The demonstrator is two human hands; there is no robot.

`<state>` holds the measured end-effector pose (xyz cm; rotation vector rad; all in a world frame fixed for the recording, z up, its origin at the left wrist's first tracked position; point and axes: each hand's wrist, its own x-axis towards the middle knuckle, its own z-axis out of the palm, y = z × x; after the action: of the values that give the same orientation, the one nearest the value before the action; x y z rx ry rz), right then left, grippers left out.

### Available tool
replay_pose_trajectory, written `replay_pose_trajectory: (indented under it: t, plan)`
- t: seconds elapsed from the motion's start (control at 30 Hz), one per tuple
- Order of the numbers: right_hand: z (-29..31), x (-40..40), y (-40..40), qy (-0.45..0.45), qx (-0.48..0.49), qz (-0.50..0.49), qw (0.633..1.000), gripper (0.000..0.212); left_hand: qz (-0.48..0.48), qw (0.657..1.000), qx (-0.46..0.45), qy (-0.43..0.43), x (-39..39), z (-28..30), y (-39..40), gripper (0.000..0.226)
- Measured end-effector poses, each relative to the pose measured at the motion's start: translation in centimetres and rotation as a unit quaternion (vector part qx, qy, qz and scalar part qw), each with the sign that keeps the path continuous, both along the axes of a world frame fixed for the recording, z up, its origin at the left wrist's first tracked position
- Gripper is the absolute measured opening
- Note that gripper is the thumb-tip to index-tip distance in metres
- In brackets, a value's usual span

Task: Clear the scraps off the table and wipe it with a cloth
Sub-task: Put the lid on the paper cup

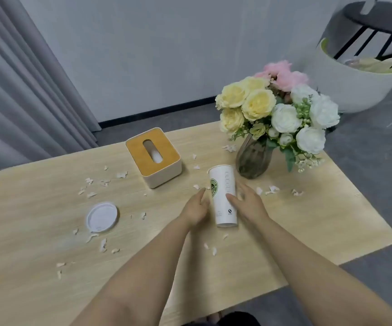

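Two hands' fingers (231, 198) flank the upright cup (223, 196), seemingly touching it.

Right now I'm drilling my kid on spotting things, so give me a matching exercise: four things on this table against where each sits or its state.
Things:
1. paper cup
2. cup lid
3. tissue box
4. vase of flowers

Places or states:
A. far right part of the table
B. lying on its side between both hands
C. flat, near the left edge
D. behind the cup, to its left, slot facing up

Pairs: 1-B, 2-C, 3-D, 4-A
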<state>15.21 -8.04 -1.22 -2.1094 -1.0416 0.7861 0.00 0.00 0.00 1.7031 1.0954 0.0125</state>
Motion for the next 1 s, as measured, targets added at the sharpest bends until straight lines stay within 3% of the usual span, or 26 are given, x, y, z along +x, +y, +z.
replay_pose_trajectory:
  t: [0.2,0.33,0.5,0.77,1.0]
  plan:
    - [-0.8,-0.2,0.5,0.071,-0.033,-0.049,0.996,0.064,0.054,0.995,-0.081,0.02,1.4,-2.0,-0.8,0.055]
    - [-1.2,-0.4,0.9,0.1,-0.031,-0.083,0.991,0.064,0.063,0.993,-0.096,-0.024,1.8,-2.5,-1.3,0.05]
    - [-0.4,-1.2,1.3,0.119,0.012,-0.128,0.985,0.069,0.149,0.982,-0.075,-0.088,1.3,-1.6,-2.2,0.038]
    - [1.3,-5.7,3.1,0.231,0.049,-0.06,0.97,0.068,0.289,0.941,-0.069,-0.163,-4.7,0.1,-1.5,0.03]
    - [2.4,-13.2,5.3,0.29,0.046,0.031,0.955,0.062,0.378,0.892,-0.124,-0.216,-12.4,1.6,0.1,0.045]
